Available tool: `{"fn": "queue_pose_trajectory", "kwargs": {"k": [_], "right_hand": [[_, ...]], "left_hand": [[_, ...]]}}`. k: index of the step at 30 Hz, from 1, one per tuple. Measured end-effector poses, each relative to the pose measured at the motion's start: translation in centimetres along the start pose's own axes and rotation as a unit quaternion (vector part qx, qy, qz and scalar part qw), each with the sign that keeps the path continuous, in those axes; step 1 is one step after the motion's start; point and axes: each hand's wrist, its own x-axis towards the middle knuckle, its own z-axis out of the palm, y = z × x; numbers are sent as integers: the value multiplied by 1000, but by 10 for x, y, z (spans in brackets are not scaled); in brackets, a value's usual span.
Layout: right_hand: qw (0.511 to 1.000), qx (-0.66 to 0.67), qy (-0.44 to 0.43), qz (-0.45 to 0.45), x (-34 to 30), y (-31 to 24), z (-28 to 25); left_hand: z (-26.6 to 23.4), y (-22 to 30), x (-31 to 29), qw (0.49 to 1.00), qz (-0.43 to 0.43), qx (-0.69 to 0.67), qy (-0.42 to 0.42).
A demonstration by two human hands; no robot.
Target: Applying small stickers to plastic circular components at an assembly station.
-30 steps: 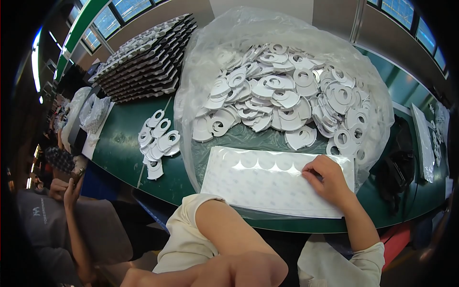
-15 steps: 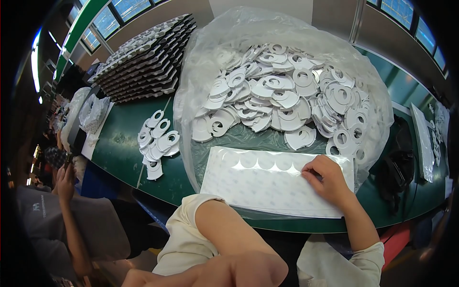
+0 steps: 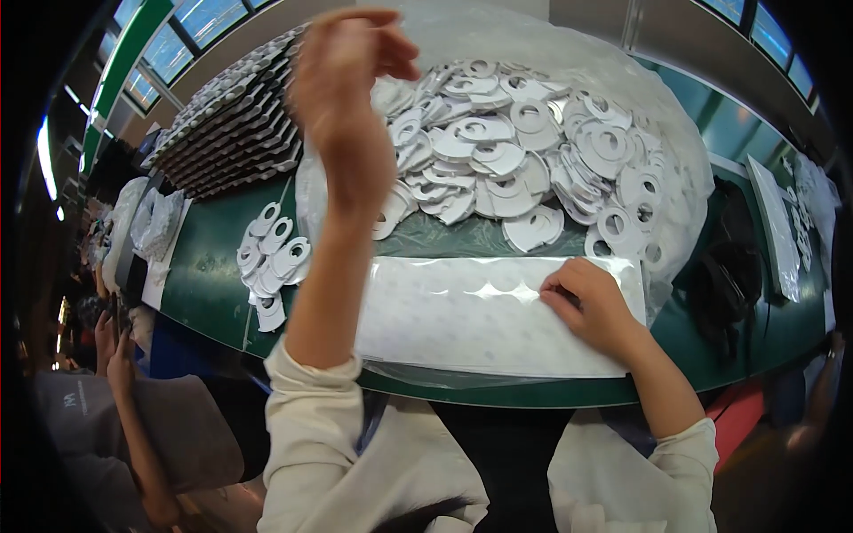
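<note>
My left hand [image 3: 346, 89] is raised in front of the stacked trays and the left part of a heap of white plastic parts [image 3: 480, 133]. Motion smears its fingers, so their grip does not show. Below, my right hand [image 3: 586, 306] rests on a stack of white sheets [image 3: 462, 333] with shiny round clear film shapes along the upper part. Its fingers are curled, thumb and forefinger together at the film; whatever may be between them is too small to make out. The heaped parts are flat, with a round hole each, and lie on a clear plastic bag [image 3: 680, 160].
Dark stacked trays [image 3: 231, 124] stand at the far left. A small group of white parts [image 3: 267, 258] lies on the green table [image 3: 200, 275] nearer me. To the right are a black bag [image 3: 729, 266] and a white panel [image 3: 773, 231]. Another person [image 3: 133, 426] is at the left.
My left arm has swung from low near my body up and forward over the table, left of the heap. My right hand stays on the sheets. The whole view has shifted slightly.
</note>
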Motion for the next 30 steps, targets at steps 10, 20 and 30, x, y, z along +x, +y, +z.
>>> {"fn": "queue_pose_trajectory", "kwargs": {"k": [10, 20, 30], "right_hand": [[1000, -9, -2, -11, 0, 1, 1], [997, 50, -19, 51, 2, 0, -11], [990, -36, -109, 83, 27, -17, -43]], "left_hand": [[-7, -117, -71, 853, -68, 436, -278], [11, -106, -48, 818, -132, 520, -209], [27, -17, -95, 767, -549, -332, -4]]}}
